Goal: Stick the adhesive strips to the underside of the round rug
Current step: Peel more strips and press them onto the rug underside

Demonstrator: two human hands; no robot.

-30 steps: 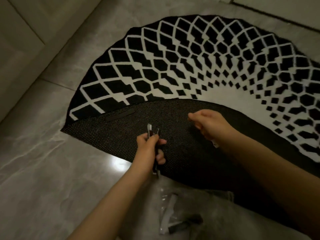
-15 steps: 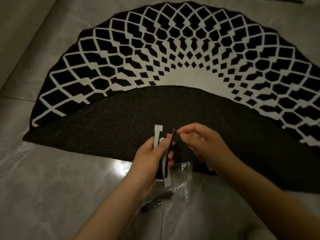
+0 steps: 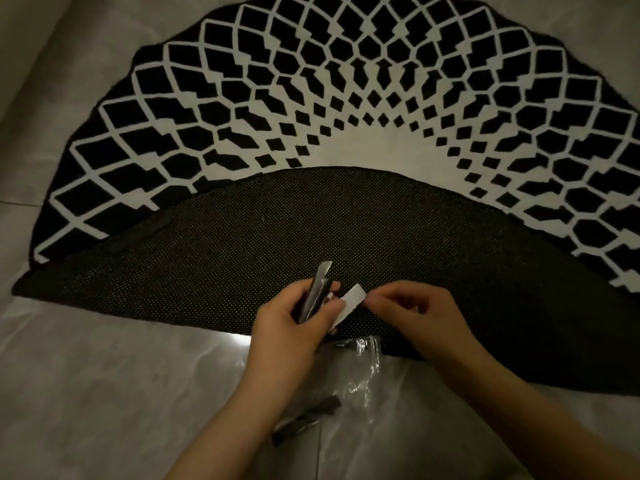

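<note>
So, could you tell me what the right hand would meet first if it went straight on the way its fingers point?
The right hand points left, so it would likely first meet the white strip, then the left hand holding the strips; depth is unclear.

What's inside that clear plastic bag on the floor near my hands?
In the bag, dark strips show through the crumpled plastic, lying near its lower left end. Glare and the left hand hide the rest, so their number can't be told.

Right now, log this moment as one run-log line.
left hand: holds adhesive strips | right hand: pinches white backing | rug underside: one strip stuck | plastic bag: on floor
</note>
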